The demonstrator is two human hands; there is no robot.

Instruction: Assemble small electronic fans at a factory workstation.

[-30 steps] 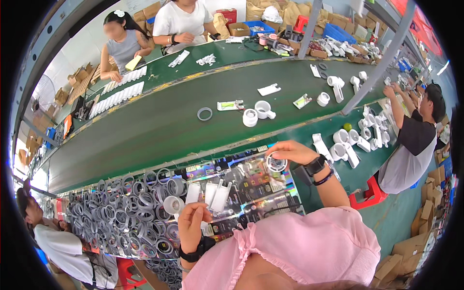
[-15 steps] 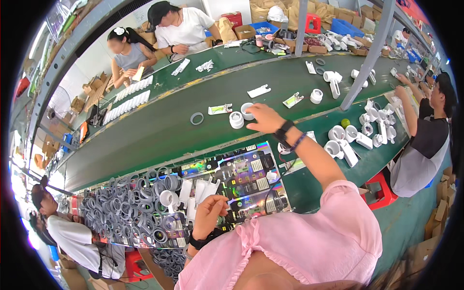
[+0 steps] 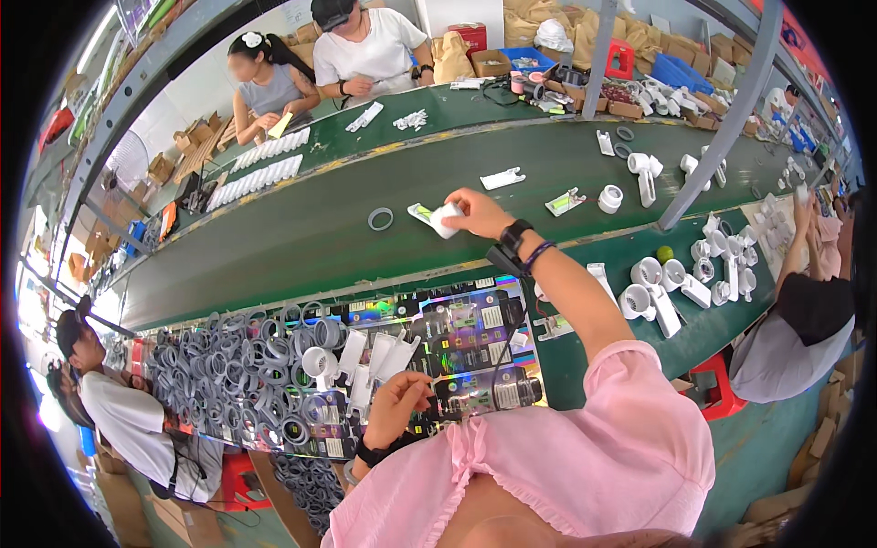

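Note:
Over the conveyor belt (image 3: 311, 239), my right hand (image 3: 477, 216) closes around a white round plastic cup (image 3: 446, 221). The cup partly covers a white panel with a yellow-green strip (image 3: 420, 212). To its left lies a grey ring (image 3: 381, 218). My left hand (image 3: 399, 404) stays low near my body, fingers loosely bent and no object visible in them. Beside it, white handle shells (image 3: 373, 370) and a white round-headed housing (image 3: 320, 363) lie on the shiny printed sheet (image 3: 457, 356). Many grey rings (image 3: 242, 374) are heaped further left.
White housings (image 3: 653, 297) and a green ball (image 3: 664, 253) are on the green table at right. Another panel (image 3: 565, 202) and cup (image 3: 610, 198) stand on the belt. A metal post (image 3: 722, 119) rises beyond. Co-workers sit across, left and right.
My right hand has shifted left and now holds a white cup raised at the panel; earlier two cups stood there side by side. My left hand has hardly moved. The view has shifted slightly.

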